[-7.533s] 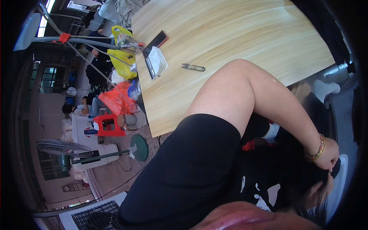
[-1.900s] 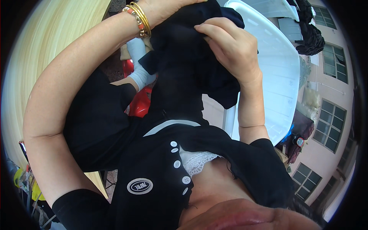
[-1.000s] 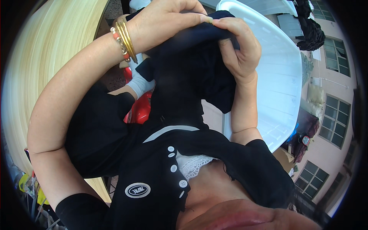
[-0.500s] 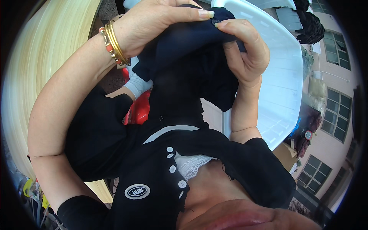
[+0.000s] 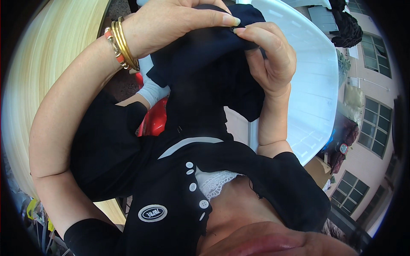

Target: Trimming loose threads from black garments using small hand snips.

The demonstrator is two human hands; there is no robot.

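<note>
A dark navy garment (image 5: 200,55) hangs over my lap, its upper edge raised between my two hands. My left hand (image 5: 175,23), with gold and orange bracelets (image 5: 119,42) at the wrist, grips the cloth from the left, thumb on top. From the right, my right hand (image 5: 273,55) pinches the same cloth between thumb and bent forefinger. Between the two sets of fingertips, close together, a small dark button (image 5: 232,29) shows in part. The left fingers behind the cloth are mostly hidden.
At my left is a pale wood-grained tabletop (image 5: 51,55). A large white plastic tub (image 5: 311,89) stands at my right. Below the garment a red seat (image 5: 156,117) shows beside my white sock (image 5: 151,91). Beyond the tub lie dark cloth (image 5: 348,27) and bundles near a windowed wall (image 5: 376,85).
My right fingertips have shifted slightly left, closer to my left thumb, and now cover more of the button. The garment's top has tilted a little; the hold is unchanged.
</note>
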